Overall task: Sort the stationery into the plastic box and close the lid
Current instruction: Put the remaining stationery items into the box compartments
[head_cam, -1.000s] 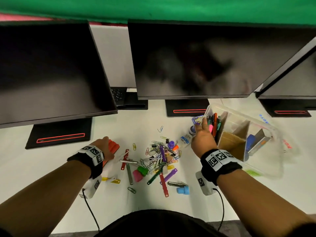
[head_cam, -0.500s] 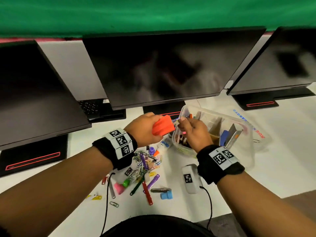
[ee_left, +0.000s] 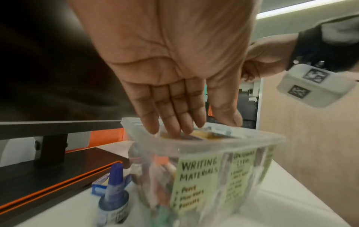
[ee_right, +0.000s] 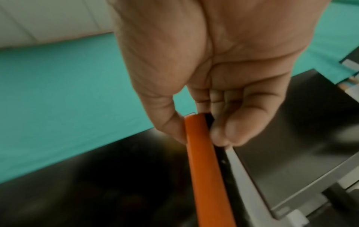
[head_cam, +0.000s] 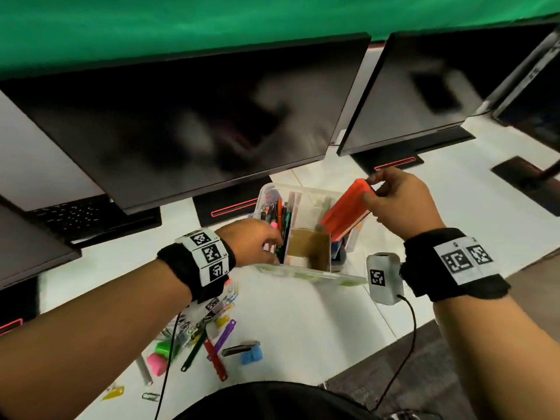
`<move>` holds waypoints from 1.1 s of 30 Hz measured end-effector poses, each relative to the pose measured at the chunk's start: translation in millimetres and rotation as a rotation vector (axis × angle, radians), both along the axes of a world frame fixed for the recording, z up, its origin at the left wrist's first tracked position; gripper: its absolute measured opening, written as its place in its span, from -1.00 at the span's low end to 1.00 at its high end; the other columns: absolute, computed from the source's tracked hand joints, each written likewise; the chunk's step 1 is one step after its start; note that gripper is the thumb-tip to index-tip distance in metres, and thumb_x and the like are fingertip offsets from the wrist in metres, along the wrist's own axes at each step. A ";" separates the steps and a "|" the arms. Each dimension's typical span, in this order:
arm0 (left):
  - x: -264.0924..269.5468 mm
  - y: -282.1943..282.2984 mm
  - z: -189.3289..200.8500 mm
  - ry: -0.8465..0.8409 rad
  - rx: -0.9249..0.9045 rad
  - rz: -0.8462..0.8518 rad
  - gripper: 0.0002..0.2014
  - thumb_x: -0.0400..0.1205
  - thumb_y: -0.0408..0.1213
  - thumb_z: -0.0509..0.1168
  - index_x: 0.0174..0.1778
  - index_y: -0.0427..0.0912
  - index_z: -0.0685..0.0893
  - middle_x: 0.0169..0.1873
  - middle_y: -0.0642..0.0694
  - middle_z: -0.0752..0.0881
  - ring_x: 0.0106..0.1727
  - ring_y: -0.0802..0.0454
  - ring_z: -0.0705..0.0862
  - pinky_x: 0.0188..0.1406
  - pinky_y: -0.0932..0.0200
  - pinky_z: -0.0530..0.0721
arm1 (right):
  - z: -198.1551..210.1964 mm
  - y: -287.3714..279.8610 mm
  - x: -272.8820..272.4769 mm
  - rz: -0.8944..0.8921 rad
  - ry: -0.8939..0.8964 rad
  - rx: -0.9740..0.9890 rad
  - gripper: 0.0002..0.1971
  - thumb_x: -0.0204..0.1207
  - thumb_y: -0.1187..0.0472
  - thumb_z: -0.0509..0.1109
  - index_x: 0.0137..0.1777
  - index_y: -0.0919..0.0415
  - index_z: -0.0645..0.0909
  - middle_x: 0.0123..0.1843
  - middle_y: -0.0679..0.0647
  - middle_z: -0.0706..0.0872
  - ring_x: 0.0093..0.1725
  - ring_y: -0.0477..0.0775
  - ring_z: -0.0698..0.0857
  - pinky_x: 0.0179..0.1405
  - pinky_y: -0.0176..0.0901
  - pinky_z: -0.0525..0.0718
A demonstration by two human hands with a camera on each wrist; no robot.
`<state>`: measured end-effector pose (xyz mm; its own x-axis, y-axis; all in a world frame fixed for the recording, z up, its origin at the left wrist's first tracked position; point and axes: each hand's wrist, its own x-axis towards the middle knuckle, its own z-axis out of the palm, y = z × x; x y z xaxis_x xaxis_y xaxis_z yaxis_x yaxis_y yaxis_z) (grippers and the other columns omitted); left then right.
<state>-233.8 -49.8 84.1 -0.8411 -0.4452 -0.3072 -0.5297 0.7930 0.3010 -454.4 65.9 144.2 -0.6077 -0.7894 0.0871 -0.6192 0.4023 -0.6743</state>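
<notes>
Lowering an orange stapler into the plastic box is the step in hand: the right hand has its grip narrowed on the stapler's upper end, thumb on one side and fingers on the other, and the tool slants down from that grip, its lower end already inside the box's right-hand compartment. The left hand has a wide grip, fingers straight, their tips dipping over the rim at the box's near left corner, just beside the pens standing in the compartment labelled for writing materials; it seems to steady the box. A brown cardboard divider sits between the two grips. The next move, I judge, calls for easing the stapler down past the divider until it settles, then letting go. Below the left wrist, loose stationery lies scattered on the white bench, so sorting is far from finished and the lid is not yet on. I cannot find the lid with confidence. The stapler's lower end is hidden behind the divider, the far label on the box is too blurred to read, and the left arm covers part of the pile.
</notes>
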 end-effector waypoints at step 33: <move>35.1 -36.1 -106.0 -0.129 0.058 0.456 -0.62 0.60 -0.10 0.29 0.32 -0.13 0.54 0.28 -0.13 0.63 0.30 -0.09 0.59 0.26 0.09 0.54 | -54.3 -32.8 37.2 0.158 0.256 0.648 -0.78 0.50 0.14 0.31 0.10 0.18 0.61 -0.06 0.13 0.71 -0.02 0.18 0.69 -0.11 -0.11 0.63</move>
<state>-198.7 -85.9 -21.9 -0.5172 -0.7391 -0.4315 -0.8557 0.4547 0.2469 -417.3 33.1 89.9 -0.5048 -0.8077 -0.3046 -0.8101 0.5651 -0.1562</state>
